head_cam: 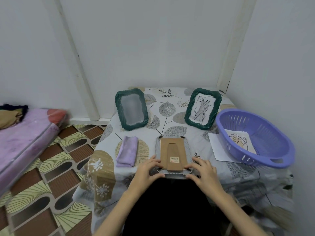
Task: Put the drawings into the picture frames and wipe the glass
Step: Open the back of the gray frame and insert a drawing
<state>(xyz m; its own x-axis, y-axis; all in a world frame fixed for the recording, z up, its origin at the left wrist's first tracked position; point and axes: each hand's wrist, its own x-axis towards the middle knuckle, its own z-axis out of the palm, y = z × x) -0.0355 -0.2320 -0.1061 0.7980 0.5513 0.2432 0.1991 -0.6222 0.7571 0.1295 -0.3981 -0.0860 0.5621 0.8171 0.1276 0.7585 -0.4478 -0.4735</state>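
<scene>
Both hands are on the face-down picture frame with the brown cardboard back, which lies flat at the near edge of the table with the leaf-print cloth. The left hand has its fingers curled around the frame's near-left corner, thumb on the front edge and fingertips up by the backing. The right hand mirrors it at the near-right corner, fingers bent and pinching the rim, index finger touching the bottom of the cardboard stand. So it's a loose two-handed hold on the corners, not a tight fist. There's a barcode sticker on the stand flap.

Just left of that frame sits a folded lilac cleaning cloth, not touching either hand. Toward the far edge, two dark green ribbed frames stand upright: the left empty frame shows only blank glass, and the right filled frame has a scribbly line drawing in it. At the right edge a purple slotted plastic basket sits partly on a white sheet, with a leaf sketch on paper inside it.

Both forearms come in from the bottom, angled inward, wrists low over the table's near edge.
</scene>
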